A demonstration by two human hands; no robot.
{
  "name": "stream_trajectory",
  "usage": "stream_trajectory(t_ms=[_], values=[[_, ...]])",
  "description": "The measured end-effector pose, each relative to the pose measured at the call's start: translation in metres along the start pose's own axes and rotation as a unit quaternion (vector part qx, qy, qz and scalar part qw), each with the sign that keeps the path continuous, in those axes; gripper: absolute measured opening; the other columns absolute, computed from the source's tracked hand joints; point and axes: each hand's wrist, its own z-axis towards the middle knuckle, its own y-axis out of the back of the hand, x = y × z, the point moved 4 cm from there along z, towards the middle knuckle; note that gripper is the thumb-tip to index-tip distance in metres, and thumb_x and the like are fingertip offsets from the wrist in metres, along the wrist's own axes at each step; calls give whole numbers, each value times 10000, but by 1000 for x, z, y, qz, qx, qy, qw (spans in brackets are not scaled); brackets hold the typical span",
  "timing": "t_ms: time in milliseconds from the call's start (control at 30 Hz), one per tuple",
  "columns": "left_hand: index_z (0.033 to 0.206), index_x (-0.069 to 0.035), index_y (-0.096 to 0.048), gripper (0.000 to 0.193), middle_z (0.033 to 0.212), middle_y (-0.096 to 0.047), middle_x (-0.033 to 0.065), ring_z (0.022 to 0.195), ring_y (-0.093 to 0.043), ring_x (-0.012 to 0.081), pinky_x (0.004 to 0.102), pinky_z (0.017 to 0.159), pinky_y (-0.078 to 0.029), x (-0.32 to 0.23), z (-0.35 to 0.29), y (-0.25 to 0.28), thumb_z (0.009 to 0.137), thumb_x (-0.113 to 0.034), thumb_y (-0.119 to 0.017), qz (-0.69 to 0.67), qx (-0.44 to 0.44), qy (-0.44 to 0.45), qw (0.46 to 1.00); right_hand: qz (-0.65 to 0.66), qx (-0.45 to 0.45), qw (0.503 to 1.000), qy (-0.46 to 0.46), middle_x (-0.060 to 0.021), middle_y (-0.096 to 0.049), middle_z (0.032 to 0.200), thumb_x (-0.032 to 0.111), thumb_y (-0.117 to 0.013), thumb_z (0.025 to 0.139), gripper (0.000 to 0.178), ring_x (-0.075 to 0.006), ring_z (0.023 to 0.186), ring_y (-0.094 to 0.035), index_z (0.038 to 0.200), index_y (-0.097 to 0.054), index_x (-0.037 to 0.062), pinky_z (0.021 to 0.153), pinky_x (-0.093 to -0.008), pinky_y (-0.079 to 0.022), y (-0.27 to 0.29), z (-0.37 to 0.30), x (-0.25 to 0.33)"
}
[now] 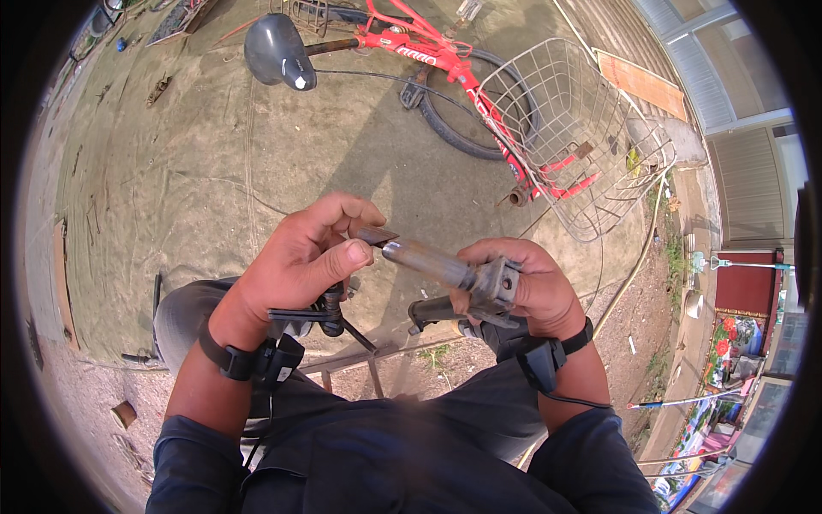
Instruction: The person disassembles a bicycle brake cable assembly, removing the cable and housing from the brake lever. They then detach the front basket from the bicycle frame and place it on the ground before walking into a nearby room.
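Note:
A bicycle quill stem (431, 263), its metal shaft scuffed, slants across the middle between my hands. My right hand (539, 278) is closed around the clamp (498, 284) at its right end. Thumb and fingers of my left hand (312, 248) pinch a slant-cut metal stem wedge (375, 235) at the shaft's other end. A bright ring shows at that slanted end. Just below my left hand is a dark metal piece with several thin arms (330, 315); whether the hand holds it too is hidden. A black tube-like part (435, 312) shows below the stem.
A red bicycle frame (462, 73) lies ahead on a worn green ground sheet (171, 180), with a black saddle (278, 53), a wheel (462, 141) and a wire basket (582, 128). A hose (634, 274) runs along the right. Both wrists wear strapped devices (278, 360).

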Motion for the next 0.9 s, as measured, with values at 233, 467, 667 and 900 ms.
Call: stream_trajectory(t_ms=[233,467,667,900], values=[[1102,-4,-570,399,863,-607,60,560,-578,104,218,502,-448,-1,0,4,987,-386,-594,22,-2,36,999,-7,12,1000,-10,-231,-674,975,235,-689,910,488,-285,809,-668,1277,-546,-54,678,-366,-532,0,2,-1],[1068,4,-584,379,877,-596,54,575,-575,99,218,515,-458,-6,-3,-4,980,-364,-611,-35,-22,-3,999,0,6,1000,-10,-235,-673,970,240,-691,912,492,-281,794,-668,1275,-544,-59,678,-372,-534,-1,1,0],[1035,3,-593,371,866,-595,57,576,-579,97,216,525,-456,-7,-1,0,993,-365,-588,2,8,20,1000,-5,10,1000,-6,-236,-672,973,240,-689,914,492,-286,803,-671,1276,-543,-59,681,-376,-541,-1,2,0],[1014,5,-584,359,857,-618,76,559,-590,100,216,519,-448,0,0,5,1027,-350,-532,5,0,30,1000,-16,1,1000,-5,-236,-674,980,249,-689,914,487,-282,824,-675,1261,-550,-62,672,-361,-546,1,2,0]])
